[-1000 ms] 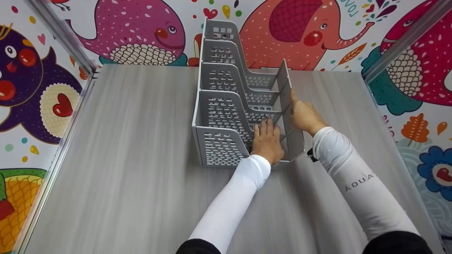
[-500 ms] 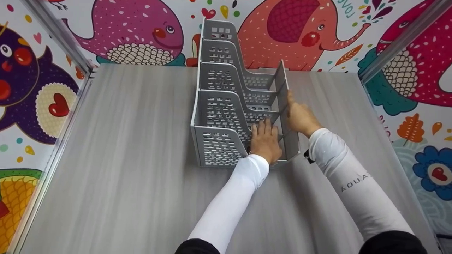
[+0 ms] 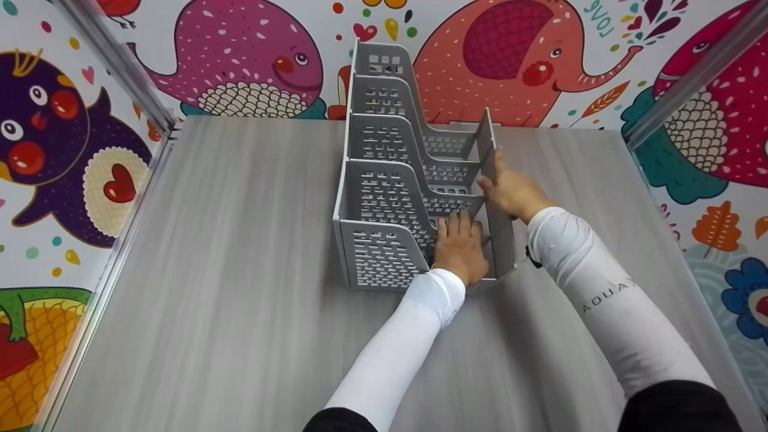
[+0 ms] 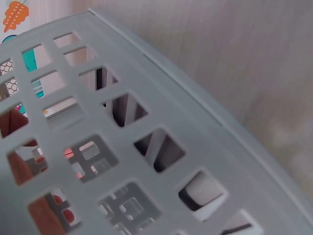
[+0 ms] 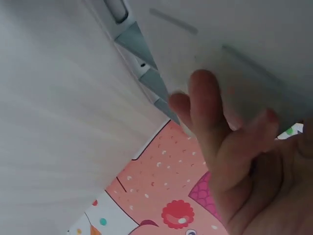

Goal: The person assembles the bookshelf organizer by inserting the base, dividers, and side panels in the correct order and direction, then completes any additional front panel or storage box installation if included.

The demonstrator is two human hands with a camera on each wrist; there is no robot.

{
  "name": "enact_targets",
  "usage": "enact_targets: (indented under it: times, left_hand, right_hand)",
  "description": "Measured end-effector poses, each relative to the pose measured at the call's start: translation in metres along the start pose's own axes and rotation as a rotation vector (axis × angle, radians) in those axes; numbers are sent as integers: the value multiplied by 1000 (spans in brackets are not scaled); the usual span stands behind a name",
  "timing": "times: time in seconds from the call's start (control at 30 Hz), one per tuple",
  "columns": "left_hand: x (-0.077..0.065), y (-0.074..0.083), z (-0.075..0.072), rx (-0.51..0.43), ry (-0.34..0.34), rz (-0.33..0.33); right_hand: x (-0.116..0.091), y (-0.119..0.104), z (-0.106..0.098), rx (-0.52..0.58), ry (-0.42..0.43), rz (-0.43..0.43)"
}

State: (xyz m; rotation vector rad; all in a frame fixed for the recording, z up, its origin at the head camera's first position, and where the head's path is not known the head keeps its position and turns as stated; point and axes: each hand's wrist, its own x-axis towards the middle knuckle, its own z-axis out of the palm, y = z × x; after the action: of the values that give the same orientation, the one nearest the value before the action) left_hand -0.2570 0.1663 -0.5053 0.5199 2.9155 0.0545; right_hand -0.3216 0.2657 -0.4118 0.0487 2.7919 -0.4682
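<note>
A grey plastic file organizer (image 3: pixel 384 255) with perforated, stepped dividers stands upright on the table. Its tall back is on the left and its low front panel (image 3: pixel 504 243) on the right. My left hand (image 3: pixel 461 249) reaches into the nearest compartment, fingers extended side by side. In the left wrist view a perforated divider (image 4: pixel 122 147) covers most of that hand, and bits of finger show through its holes. My right hand (image 3: pixel 513 191) grips the low front panel, thumb over its top edge and fingers against the outer face. In the right wrist view, fingers (image 5: pixel 205 98) lie bent against the panel.
A light wood-grain table (image 3: pixel 240 240) lies under the organizer. Walls printed with cartoon animals (image 3: pixel 252 60) rise at the back and sides, with metal corner posts (image 3: pixel 114 60). The organizer stands close to the back wall.
My right thumb has come over the top edge of the front panel; it was hidden before. The left hand stays in the nearest compartment. The head view has shifted slightly.
</note>
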Motion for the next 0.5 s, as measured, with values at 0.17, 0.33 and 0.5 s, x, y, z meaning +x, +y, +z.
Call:
enact_targets:
  times: [0.17,0.33,0.5]
  left_hand:
    - [0,6,0,-4,11,1]
    - [-1,1,2,-1,46,-5]
    - [-1,-2,3,3,39,-4]
  right_hand:
    - [10,6,7,16,81,12]
    - [15,6,13,124,85,69]
    - [19,5,16,102,89,71]
